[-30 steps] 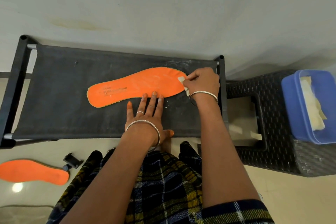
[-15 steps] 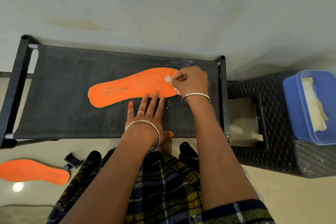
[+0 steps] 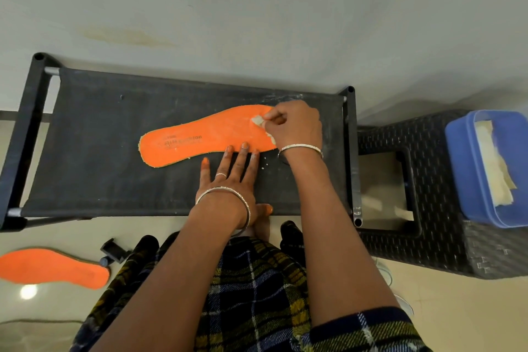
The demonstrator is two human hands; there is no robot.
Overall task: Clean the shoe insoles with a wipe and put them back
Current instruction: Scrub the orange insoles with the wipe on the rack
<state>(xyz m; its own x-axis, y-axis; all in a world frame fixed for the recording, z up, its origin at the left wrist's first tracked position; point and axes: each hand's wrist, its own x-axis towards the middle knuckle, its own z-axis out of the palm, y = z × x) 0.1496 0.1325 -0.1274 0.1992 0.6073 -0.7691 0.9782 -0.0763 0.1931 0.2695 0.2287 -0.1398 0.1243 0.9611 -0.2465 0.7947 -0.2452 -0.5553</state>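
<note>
- Pinching a whitish wipe (image 3: 258, 120) against the orange insole (image 3: 205, 137) at its toe end, the right hand (image 3: 294, 126) is curled.
- The left hand (image 3: 231, 177) lies flat, fingers straight, tips pressing the insole's near edge.
- The insole lies on the black surface (image 3: 100, 137); its dark heel print is too blurred to read.
- A second orange insole (image 3: 51, 267) lies on the floor (image 3: 428, 294) at eight o'clock.
</note>
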